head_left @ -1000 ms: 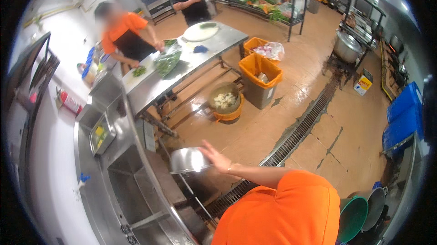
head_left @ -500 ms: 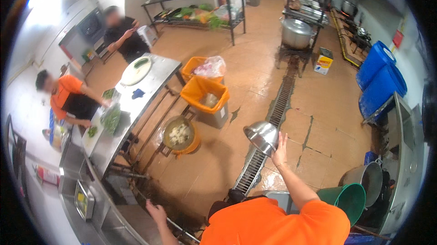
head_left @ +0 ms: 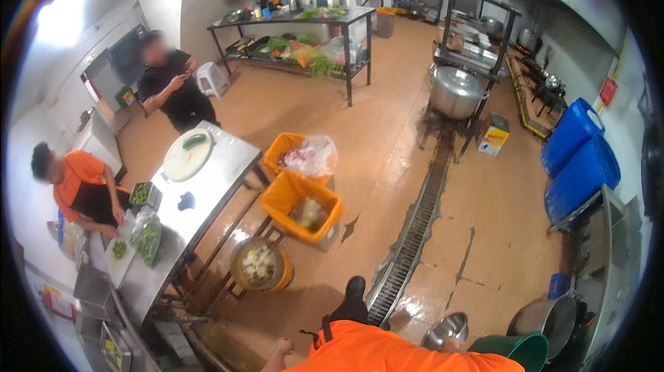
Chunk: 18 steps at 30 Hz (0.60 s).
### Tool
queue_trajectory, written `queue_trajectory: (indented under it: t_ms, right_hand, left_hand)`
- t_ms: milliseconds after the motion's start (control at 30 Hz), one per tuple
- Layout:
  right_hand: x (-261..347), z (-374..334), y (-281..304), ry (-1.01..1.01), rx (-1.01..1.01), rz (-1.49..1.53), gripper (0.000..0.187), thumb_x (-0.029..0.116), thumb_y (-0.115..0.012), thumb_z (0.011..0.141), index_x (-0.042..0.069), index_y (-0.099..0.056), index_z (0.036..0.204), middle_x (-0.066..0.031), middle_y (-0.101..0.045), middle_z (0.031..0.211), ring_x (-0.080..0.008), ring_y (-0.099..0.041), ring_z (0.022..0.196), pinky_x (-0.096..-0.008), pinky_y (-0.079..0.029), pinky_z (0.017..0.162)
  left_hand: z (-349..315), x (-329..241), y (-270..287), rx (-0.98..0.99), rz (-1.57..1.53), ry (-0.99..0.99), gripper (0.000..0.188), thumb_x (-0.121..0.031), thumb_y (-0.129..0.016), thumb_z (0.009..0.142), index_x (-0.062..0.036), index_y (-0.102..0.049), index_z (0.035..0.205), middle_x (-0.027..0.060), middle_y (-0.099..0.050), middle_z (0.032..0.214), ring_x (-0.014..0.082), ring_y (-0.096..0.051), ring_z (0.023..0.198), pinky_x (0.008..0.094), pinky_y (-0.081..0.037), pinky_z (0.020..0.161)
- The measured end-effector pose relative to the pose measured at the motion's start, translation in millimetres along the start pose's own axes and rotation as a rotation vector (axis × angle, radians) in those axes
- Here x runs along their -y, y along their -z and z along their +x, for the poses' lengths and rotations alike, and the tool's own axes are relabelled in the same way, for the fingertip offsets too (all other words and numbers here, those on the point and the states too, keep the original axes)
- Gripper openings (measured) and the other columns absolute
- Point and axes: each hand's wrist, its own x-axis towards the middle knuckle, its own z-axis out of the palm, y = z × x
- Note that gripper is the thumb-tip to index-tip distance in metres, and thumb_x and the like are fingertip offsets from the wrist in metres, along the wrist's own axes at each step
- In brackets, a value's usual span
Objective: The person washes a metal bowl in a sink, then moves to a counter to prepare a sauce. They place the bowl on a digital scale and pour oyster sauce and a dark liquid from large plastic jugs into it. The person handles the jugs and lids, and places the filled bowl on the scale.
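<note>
A shiny metal mixing bowl [head_left: 437,331] is low at my right side, next to the green bucket [head_left: 531,348]. My right hand [head_left: 454,345] grips it by the edge, partly covered by my orange sleeve. At the lower edge, my left hand [head_left: 283,346] hangs beside my body. It is small and blurred, with no object visible in it, and its finger position is unclear. My dark shoe [head_left: 355,287] rests on the tiles beside the floor drain.
A drain grate [head_left: 408,251] runs along the tiled floor. Left of it stand orange-lined bins [head_left: 304,209] and a tub of pale food scraps [head_left: 257,265]. Two people work at a steel table [head_left: 225,157]. Blue barrels [head_left: 584,175] and a large pot [head_left: 546,323] stand at the right.
The bowl and my right hand have dropped from in front of me to low at my right side. My left hand has shifted slightly right and lower. The view has tilted upward.
</note>
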Motion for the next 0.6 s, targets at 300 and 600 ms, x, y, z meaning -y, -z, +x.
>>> queue_trajectory:
  t_ms: [300, 600]
  right_hand:
    - [255, 68, -152, 0.202, 0.036, 0.278, 0.052, 0.010, -0.053, 0.089, 0.010, -0.043, 0.139, -0.0220, -0.060, 0.122, -0.0418, -0.070, 0.087, -0.0606, -0.058, 0.056]
    - [567, 30, -317, 0.004, 0.810, 0.467, 0.048, 0.005, -0.046, 0.088, 0.001, -0.041, 0.135, -0.0267, -0.057, 0.124, -0.0470, -0.067, 0.100, -0.0630, -0.062, 0.071]
  left_hand:
    - [129, -405, 0, -0.107, 0.276, -0.577, 0.043, -0.029, -0.054, 0.090, -0.0016, -0.063, 0.122, 0.0207, -0.069, 0.114, 0.0332, -0.067, 0.106, 0.0439, -0.051, 0.092]
    - [147, -734, -108, 0.014, 0.058, -0.810, 0.029, -0.021, -0.055, 0.096, -0.0004, -0.064, 0.114, 0.0139, -0.072, 0.098, 0.0252, -0.069, 0.089, 0.0365, -0.054, 0.082]
